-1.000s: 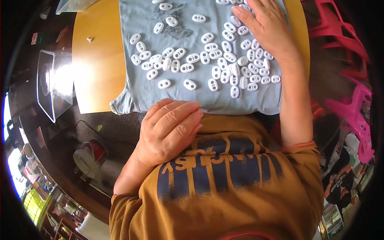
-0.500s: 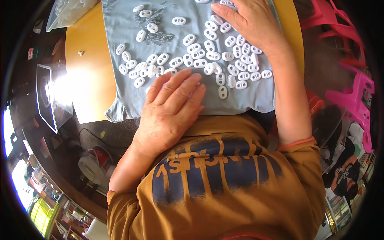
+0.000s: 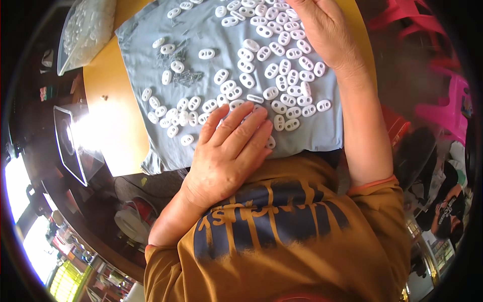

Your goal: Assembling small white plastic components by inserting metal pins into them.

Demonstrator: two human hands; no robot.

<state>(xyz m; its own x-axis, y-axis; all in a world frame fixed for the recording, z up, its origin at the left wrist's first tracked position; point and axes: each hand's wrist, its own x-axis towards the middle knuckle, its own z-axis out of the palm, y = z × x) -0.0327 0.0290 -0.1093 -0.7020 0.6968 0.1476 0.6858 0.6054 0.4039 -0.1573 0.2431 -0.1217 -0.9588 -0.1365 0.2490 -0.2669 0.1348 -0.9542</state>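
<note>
Fingers [image 3: 235,124] slightly parted, seemingly empty; resting left hand [image 3: 226,161] over near white pieces [image 3: 209,105], best pressing lightly; right hand [image 3: 328,38]: spread, hold unclear.

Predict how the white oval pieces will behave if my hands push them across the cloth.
The white oval pieces look smooth and moulded, so probably stiff and light. Most lie on broad flat sides, so they'd likely slide rather than roll. The creased cloth beneath might bunch and drag along.
</note>
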